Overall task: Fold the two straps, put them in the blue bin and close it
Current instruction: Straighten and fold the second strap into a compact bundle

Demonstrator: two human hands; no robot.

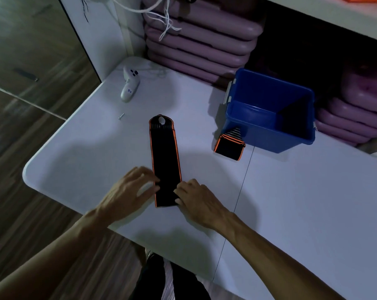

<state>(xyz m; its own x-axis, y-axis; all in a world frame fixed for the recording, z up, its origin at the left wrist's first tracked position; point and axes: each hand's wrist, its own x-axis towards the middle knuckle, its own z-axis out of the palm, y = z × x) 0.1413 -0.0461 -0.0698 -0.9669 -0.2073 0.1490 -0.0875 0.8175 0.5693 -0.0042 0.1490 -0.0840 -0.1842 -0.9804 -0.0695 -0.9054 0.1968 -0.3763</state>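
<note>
head view: the long strap (164,156) lies flat and stretched out on the white table (291,202), black with orange edging, its looped end pointing away from the person. the left hand (129,190) and the right hand (199,199) sit either side of the near end — fingertips curled onto its edges, pinching the strap, though how firm the grip is i cannot tell. the folded strap (229,148) rests just in front of the blue bin (267,137), touching or nearly touching its wall; the bin stands open, and no lid can be made out.

the step in hand looks like the first fold of this second strap. to do it well, i'd say lift the near end evenly with both hands, carry it straight up the strap's length so the orange edges line up, then press the crease flat — a skewed start would likely give a lopsided bundle. a white controller (129,86) and a small screw (121,116) lie well apart from the work.
</note>
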